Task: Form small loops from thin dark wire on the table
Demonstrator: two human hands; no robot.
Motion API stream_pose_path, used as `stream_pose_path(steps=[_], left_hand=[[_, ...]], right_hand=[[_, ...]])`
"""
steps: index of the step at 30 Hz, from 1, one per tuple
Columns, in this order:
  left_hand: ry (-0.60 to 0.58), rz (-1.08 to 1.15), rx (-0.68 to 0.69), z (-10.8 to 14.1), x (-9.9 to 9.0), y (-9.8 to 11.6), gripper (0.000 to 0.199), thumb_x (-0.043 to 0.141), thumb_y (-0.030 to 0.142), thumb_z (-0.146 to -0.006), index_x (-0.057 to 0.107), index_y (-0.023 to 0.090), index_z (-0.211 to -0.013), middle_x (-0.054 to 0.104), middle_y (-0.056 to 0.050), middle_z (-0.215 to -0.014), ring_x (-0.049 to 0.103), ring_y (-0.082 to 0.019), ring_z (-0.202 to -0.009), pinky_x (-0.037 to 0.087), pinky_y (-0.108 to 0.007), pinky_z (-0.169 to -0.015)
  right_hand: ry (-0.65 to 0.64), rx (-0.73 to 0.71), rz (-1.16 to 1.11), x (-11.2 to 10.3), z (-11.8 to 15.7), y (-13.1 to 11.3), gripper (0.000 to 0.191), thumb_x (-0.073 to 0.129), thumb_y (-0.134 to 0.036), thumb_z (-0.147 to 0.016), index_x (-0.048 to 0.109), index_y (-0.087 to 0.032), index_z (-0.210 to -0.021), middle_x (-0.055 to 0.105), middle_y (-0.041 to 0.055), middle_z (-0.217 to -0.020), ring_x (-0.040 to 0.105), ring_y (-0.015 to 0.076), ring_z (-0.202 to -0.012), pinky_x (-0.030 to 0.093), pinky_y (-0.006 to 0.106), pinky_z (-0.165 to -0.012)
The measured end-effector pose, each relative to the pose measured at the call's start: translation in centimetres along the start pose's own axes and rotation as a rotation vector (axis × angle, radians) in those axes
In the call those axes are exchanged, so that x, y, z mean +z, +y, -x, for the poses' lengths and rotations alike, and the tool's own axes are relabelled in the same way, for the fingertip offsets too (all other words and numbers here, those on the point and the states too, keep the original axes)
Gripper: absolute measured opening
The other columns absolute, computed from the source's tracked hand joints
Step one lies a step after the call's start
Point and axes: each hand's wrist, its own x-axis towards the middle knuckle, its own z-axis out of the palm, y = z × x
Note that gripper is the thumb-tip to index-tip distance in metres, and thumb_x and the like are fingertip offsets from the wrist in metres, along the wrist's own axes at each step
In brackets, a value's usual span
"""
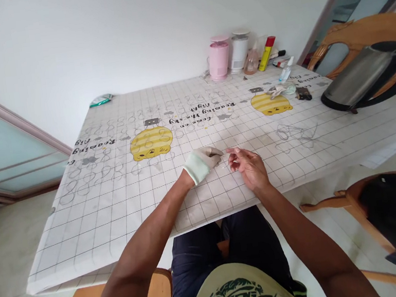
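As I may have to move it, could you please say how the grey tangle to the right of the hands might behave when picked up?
The tangle is probably light, as its strands look very thin. It may be springy rather than limp, since its loops hold rounded curves. It could lift as one snarl, because the strands cross each other.

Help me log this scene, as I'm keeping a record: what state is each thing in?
Left hand: gloved, fingers bent, at the table
Right hand: bare, index finger reaching toward the left
Tangled strands: loose, on the table's right part
Tablecloth: spread out, overhanging the near edge
Green packet: lying down
Yellow can: upright, red cap on
Kettle: on the table; on or off, cannot tell
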Motion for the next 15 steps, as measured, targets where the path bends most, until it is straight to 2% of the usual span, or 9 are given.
stream_pose_path(steps=[4, 10, 15], left_hand=[[-0.069, 0.078, 0.061, 0.0, -0.5, -1.2, 0.022, 0.067, 0.022, -0.086, 0.082, 0.018, -0.101, 0.076, -0.002, -0.082, 0.069, -0.014, -0.073, 0.054, -0.025, -0.067], [-0.31, 0.18, 0.148, 0.6, -1.7, -2.6, 0.024, 0.069, 0.025, -0.086, 0.083, 0.017, -0.104, 0.078, -0.007, -0.093, 0.071, -0.017, -0.079, 0.054, -0.026, -0.067], [-0.337, 0.188, 0.152, 0.8, -2.1, -2.2, 0.024, 0.071, 0.025, -0.085, 0.083, 0.017, -0.103, 0.077, -0.007, -0.089, 0.069, -0.017, -0.075, 0.051, -0.026, -0.064]], right_hand=[[-0.11, -0.016, 0.052, -1.0, -0.1, -0.8, 0.033, 0.078, -0.053, -0.095, 0.085, -0.02, -0.097, 0.068, 0.0058, -0.077, 0.06, 0.0176, -0.07, 0.043, 0.031, -0.056], [-0.38, 0.097, 0.133, -3.5, -0.6, -1.9, 0.03, 0.078, -0.048, -0.096, 0.087, -0.019, -0.094, 0.069, 0.0053, -0.068, 0.061, 0.0174, -0.064, 0.043, 0.032, -0.057], [-0.407, 0.088, 0.172, -3.8, -0.4, -2.3, 0.035, 0.077, -0.052, -0.096, 0.088, -0.02, -0.103, 0.075, 0.0076, -0.077, 0.066, 0.0194, -0.067, 0.046, 0.033, -0.059]])
